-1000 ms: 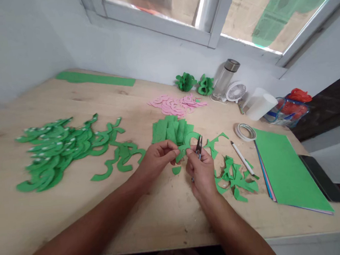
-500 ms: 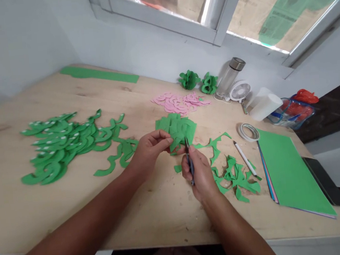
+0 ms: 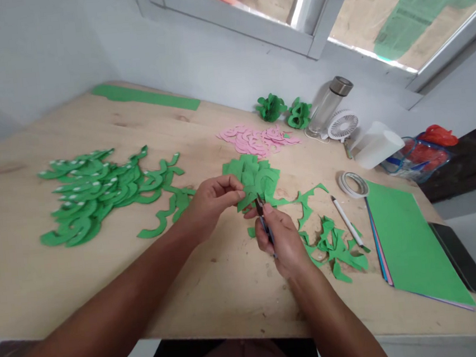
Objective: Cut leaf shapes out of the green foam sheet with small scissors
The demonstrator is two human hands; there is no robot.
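Between thumb and fingers, my left hand [image 3: 213,203] pinches a small piece of green paper [image 3: 248,200]. Dark-handled scissors [image 3: 262,215] are gripped in my right hand [image 3: 280,233], with their blades at the right side of that piece. Just beyond both hands lies a pile of green paper pieces [image 3: 254,171]. Green offcuts [image 3: 332,242] are scattered to the right of my right hand. Left of my left hand is a large heap of curved green cut-outs [image 3: 96,192], some with white marks.
Pink cut-outs [image 3: 259,139], two green paper balls [image 3: 271,108], a bottle [image 3: 330,105] and a small fan [image 3: 342,125] stand or lie at the back. Rightward are a tape roll [image 3: 353,184], a pen [image 3: 346,221] and green sheets [image 3: 417,245].
The scissors have tilted, and their blades have shifted slightly left against the held paper. The whole view has shifted a little, so most of the table appears farther right.
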